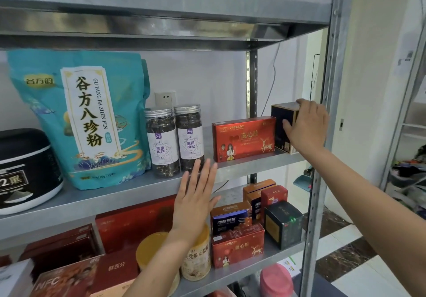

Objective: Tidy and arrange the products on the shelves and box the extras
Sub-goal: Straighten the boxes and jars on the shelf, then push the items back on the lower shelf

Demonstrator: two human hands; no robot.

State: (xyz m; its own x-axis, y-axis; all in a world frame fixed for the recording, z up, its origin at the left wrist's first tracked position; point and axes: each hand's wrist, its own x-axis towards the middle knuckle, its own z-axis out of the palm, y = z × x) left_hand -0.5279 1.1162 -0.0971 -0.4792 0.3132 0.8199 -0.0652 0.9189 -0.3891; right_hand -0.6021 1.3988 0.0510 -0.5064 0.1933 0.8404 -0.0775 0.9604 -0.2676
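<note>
At the right of the frame the right hand (306, 126) grips a dark box (280, 130), with the fingers curled over its top and the thumb on its front face. This box stands at the right end of the middle shelf (115, 195), just beside a red box (244, 138). In the centre, the left hand (196, 202) is flat with straight fingers and holds nothing, in front of the shelf edge below two jars (162, 142).
</note>
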